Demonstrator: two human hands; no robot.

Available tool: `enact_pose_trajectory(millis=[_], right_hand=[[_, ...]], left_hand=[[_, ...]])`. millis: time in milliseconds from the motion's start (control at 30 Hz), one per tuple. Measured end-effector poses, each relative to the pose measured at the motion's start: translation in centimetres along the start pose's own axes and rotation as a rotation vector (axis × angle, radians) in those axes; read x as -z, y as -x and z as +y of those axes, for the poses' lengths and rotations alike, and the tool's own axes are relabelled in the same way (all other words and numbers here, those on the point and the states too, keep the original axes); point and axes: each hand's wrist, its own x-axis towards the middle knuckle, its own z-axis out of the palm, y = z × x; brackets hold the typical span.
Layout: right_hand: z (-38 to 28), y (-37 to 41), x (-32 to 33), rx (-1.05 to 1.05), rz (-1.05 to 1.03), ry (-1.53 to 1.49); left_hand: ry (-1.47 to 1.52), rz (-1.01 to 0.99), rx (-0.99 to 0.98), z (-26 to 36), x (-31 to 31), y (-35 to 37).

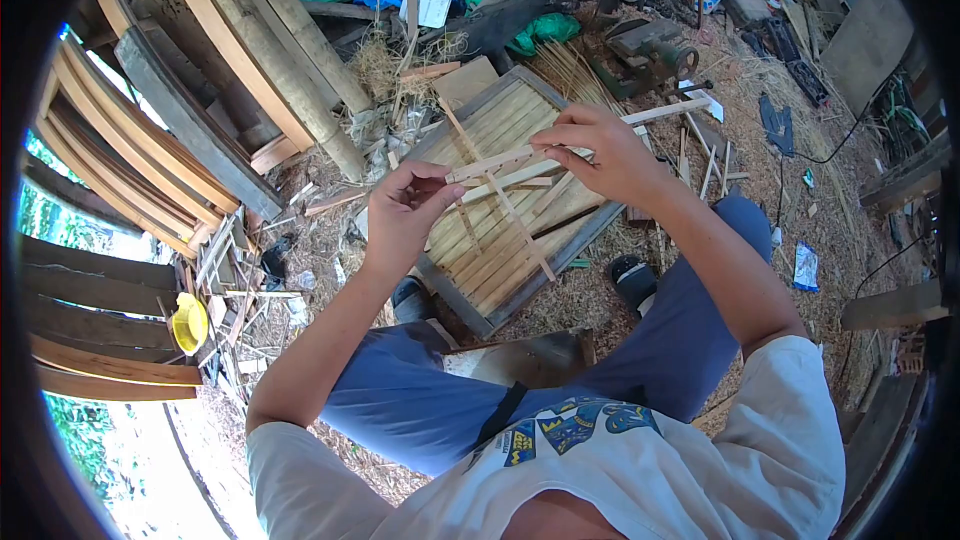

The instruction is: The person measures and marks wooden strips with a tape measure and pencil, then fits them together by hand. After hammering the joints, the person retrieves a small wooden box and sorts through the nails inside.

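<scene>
My left hand [405, 212] pinches the near end of several thin bamboo strips [500, 172] that cross one another in the air. My right hand [600, 148] grips the same bundle further along, fingers curled over the strips. One long strip [665, 112] sticks out past my right hand. Below both hands a slatted bamboo panel [500, 230] in a grey frame lies on the ground between my feet.
Curved wooden slats [130, 150] and thick bamboo poles [270, 40] lean at the left. A yellow cup [188, 322] lies among scraps. Loose bamboo sticks [570, 70], a green machine [650, 50] and cables [830, 140] sit on the shaving-covered ground beyond.
</scene>
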Motion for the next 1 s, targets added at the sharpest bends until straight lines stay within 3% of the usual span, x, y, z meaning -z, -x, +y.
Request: enact_pose_trajectory(millis=[1000], right_hand=[[0.05, -0.17, 0.17, -0.021, -0.015, -0.019]], left_hand=[[0.075, 0.03, 0.095, -0.13, -0.55, 0.23]])
